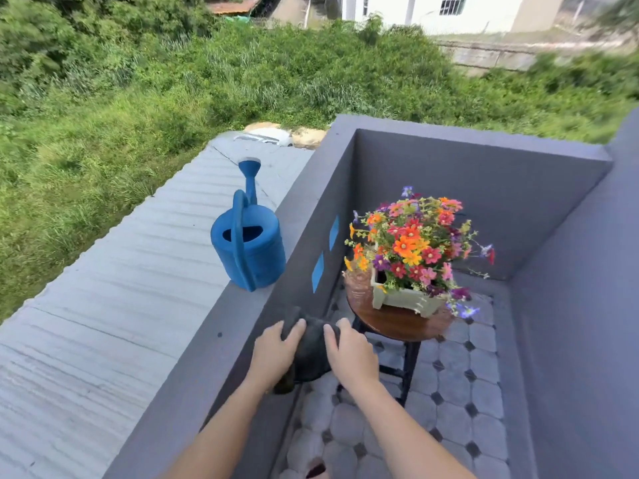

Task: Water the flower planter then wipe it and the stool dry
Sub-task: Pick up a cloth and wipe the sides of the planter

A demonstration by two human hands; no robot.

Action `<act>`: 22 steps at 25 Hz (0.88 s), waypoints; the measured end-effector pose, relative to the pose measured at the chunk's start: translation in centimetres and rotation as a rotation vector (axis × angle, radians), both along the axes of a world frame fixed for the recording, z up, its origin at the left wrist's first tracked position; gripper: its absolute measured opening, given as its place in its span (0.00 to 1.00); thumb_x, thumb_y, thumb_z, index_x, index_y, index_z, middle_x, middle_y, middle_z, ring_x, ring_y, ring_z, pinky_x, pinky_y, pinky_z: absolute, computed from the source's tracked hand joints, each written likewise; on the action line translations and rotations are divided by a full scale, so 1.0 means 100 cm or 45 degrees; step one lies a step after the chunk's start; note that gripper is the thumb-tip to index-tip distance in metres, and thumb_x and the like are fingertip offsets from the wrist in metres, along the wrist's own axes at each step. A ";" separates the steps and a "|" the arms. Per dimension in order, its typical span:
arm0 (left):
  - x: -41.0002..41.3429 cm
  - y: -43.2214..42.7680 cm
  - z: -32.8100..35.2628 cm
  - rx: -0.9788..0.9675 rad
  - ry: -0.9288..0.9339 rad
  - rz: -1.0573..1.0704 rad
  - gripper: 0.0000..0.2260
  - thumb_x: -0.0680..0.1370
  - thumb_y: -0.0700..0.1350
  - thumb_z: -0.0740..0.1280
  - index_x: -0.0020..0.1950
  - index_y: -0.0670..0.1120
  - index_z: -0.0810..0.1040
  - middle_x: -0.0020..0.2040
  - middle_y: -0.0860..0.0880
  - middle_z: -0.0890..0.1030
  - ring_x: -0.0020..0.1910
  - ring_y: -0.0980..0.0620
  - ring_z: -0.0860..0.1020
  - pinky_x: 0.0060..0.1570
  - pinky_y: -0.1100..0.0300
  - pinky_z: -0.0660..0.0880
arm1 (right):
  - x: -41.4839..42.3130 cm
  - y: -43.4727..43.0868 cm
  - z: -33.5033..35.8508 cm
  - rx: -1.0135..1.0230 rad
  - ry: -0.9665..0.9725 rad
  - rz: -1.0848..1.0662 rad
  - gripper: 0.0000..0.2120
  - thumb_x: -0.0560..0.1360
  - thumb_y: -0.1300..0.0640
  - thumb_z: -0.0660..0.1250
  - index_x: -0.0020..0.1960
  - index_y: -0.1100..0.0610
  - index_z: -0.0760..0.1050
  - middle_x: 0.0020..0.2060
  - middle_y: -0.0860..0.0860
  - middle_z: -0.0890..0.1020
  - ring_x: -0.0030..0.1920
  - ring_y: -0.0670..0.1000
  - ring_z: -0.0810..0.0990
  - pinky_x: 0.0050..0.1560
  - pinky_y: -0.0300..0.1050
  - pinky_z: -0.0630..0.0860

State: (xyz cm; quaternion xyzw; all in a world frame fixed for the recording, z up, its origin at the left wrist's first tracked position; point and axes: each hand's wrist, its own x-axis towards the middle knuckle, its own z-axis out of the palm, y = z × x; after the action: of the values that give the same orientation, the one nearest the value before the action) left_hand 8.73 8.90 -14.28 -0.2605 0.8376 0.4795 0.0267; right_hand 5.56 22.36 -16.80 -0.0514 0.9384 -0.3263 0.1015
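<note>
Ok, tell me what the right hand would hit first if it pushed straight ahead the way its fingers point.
The right hand grips the dark cloth with fingers aimed forward and slightly left. Straight on, it would probably meet the grey wall below the ledge, passing left of the stool; depth is uncertain.

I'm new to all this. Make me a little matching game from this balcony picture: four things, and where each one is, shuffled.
Things:
1. watering can
2. flower planter
3. dark cloth
4. stool

Places:
A. on the tiled floor
B. on the wall ledge
C. held in both hands
D. on the round wooden seat

Pairs: 1-B, 2-D, 3-C, 4-A
</note>
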 end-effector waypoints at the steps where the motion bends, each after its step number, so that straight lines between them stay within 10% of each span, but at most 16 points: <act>1: -0.005 0.011 -0.003 0.088 -0.023 -0.010 0.14 0.78 0.54 0.63 0.39 0.46 0.78 0.39 0.50 0.82 0.45 0.47 0.80 0.46 0.53 0.74 | 0.002 0.017 -0.005 -0.080 -0.047 -0.051 0.18 0.80 0.43 0.51 0.50 0.56 0.70 0.44 0.54 0.80 0.47 0.57 0.79 0.40 0.50 0.72; 4: -0.016 0.046 -0.011 0.291 -0.082 0.012 0.11 0.78 0.54 0.64 0.45 0.47 0.79 0.45 0.48 0.84 0.47 0.49 0.81 0.53 0.49 0.77 | 0.012 0.065 -0.028 -0.318 -0.233 -0.292 0.16 0.80 0.44 0.53 0.52 0.54 0.71 0.46 0.51 0.80 0.49 0.53 0.78 0.45 0.49 0.74; 10: -0.073 0.084 -0.039 1.022 -0.195 0.412 0.10 0.77 0.43 0.67 0.54 0.39 0.77 0.47 0.40 0.81 0.39 0.45 0.80 0.33 0.56 0.80 | 0.003 0.131 -0.079 -0.495 -0.318 -0.722 0.08 0.81 0.50 0.54 0.50 0.52 0.69 0.45 0.51 0.79 0.49 0.56 0.78 0.43 0.44 0.67; 13: -0.110 0.085 -0.064 1.094 -0.216 0.416 0.18 0.76 0.43 0.67 0.63 0.37 0.74 0.54 0.38 0.81 0.42 0.44 0.81 0.37 0.53 0.81 | -0.028 0.143 -0.105 -0.562 -0.177 -0.822 0.12 0.81 0.52 0.56 0.59 0.56 0.72 0.54 0.54 0.79 0.53 0.52 0.77 0.48 0.42 0.68; 18: -0.152 0.088 -0.084 1.135 -0.072 0.384 0.11 0.78 0.47 0.65 0.50 0.39 0.77 0.32 0.44 0.84 0.28 0.49 0.83 0.25 0.55 0.80 | -0.090 0.142 -0.118 -0.562 0.122 -0.656 0.27 0.79 0.47 0.59 0.72 0.59 0.60 0.69 0.56 0.67 0.68 0.55 0.68 0.68 0.54 0.67; 22: -0.166 0.094 -0.096 1.137 0.038 0.211 0.18 0.78 0.55 0.62 0.57 0.41 0.77 0.43 0.44 0.85 0.36 0.49 0.85 0.33 0.54 0.82 | -0.109 0.138 -0.128 -0.424 0.165 -0.549 0.35 0.80 0.45 0.56 0.76 0.63 0.47 0.77 0.60 0.54 0.77 0.56 0.51 0.74 0.50 0.52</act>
State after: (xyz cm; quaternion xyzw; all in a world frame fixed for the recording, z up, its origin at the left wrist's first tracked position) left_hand -7.85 18.30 -23.84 -0.2829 0.5253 0.7979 0.0860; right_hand -5.37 36.15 -29.64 0.1128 0.8656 -0.4862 -0.0403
